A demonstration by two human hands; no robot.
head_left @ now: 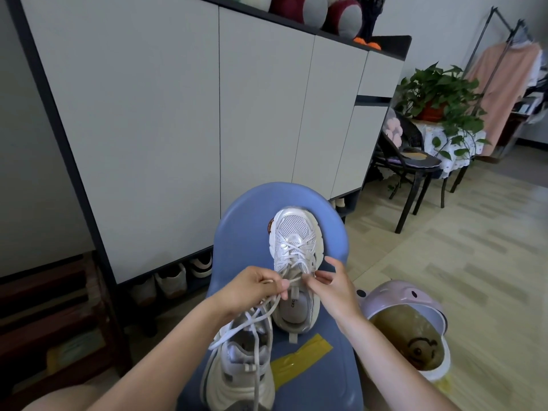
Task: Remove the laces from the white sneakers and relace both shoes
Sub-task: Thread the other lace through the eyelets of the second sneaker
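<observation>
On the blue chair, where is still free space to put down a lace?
The blue chair has bare seat left of the far sneaker, and near the yellow tape. It is crowded between the left hand, the right hand and the near sneaker.

Two white sneakers, laces partly done.
Far sneaker [295, 262] upright, toe pointing away, lace [292, 253] crisscrossed thru lower eyelets, top ends loose near tongue. Near sneaker [237, 372] at lower left, heel twd camera, tilted; its loose lace [237, 330] draped over the opening.
</observation>
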